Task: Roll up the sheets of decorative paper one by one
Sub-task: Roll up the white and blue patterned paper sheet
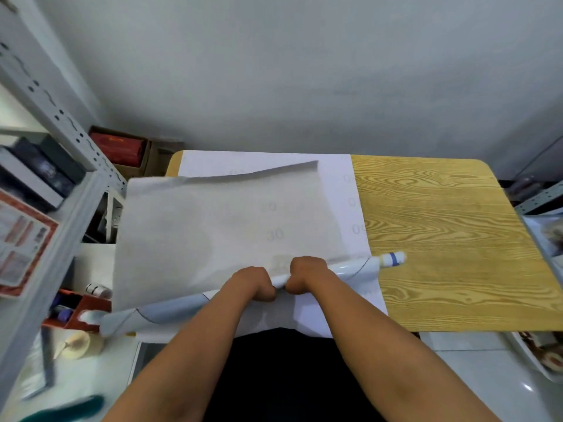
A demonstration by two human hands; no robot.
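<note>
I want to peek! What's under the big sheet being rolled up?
Under the lifted sheet lies another white sheet with faint numbers, on the wooden table. Whatever else lies beneath is covered.

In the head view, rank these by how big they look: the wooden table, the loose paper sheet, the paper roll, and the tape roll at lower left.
1. wooden table, though paper covers its left part
2. paper sheet, which is lifted nearer the camera, so its rank against the table is unsure
3. paper roll, long but thin
4. tape roll
</note>
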